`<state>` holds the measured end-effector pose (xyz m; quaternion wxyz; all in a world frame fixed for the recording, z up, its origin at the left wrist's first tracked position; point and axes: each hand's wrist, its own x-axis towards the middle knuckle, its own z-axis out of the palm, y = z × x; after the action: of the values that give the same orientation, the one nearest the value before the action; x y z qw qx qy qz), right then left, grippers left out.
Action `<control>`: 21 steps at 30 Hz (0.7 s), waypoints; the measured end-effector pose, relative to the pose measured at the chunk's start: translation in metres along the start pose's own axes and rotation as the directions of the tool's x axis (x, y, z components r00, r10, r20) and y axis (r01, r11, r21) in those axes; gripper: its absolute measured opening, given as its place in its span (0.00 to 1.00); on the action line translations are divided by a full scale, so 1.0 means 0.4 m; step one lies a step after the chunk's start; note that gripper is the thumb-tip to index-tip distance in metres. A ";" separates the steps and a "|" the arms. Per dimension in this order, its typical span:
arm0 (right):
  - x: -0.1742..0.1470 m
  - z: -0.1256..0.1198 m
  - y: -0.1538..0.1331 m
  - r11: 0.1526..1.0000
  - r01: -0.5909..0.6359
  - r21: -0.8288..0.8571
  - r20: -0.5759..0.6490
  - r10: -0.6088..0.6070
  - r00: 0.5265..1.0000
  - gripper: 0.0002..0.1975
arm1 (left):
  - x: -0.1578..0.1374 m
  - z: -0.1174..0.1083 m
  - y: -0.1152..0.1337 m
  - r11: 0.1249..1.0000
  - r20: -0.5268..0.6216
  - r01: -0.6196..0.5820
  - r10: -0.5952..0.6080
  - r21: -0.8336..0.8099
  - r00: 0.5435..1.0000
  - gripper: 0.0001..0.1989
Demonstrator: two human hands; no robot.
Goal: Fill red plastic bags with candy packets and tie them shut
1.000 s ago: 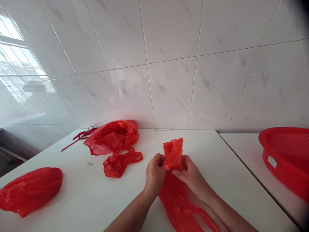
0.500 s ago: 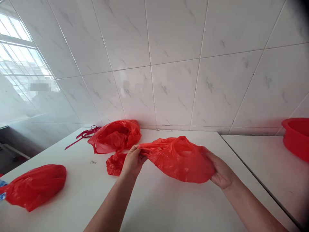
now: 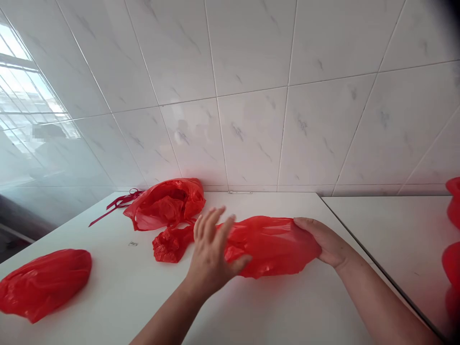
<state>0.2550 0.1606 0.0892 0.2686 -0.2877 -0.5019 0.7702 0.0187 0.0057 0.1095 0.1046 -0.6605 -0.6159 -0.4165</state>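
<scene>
A red plastic bag (image 3: 271,247) is held just above the white table in front of me. My right hand (image 3: 325,244) grips its right end, the thumb along the top edge and the other fingers hidden behind the plastic. In front of the bag's left end, my left hand (image 3: 212,251) is open, fingers spread and nothing in them. Behind that hand lies a crumpled red plastic piece (image 3: 170,245). Farther back rests a larger, open-mouthed red bag (image 3: 167,203) with more red plastic inside.
At the left of the table (image 3: 118,297) lies another bulging red bag (image 3: 46,285). Dark red ribbons (image 3: 117,206) trail at the back left. A tiny clear scrap (image 3: 132,244) is nearby. Red objects (image 3: 453,258) show at the right edge. A tiled wall (image 3: 251,134) closes off the back.
My left hand has let go of the bag's gathered left end and spread its fingers. The bag has sunk slightly, with my right hand still at its right end. The view has shifted right.
</scene>
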 end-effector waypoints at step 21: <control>0.010 0.066 0.080 0.531 -0.137 -0.836 -0.332 -0.293 0.897 0.03 | 0.026 0.038 -0.063 0.059 0.362 0.540 -0.679 -0.840 0.638 0.13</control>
<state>0.2293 0.1357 0.0675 0.2358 -0.5211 -0.7495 0.3334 0.0014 0.0287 0.0978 -0.4175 -0.2497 -0.4919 -0.7221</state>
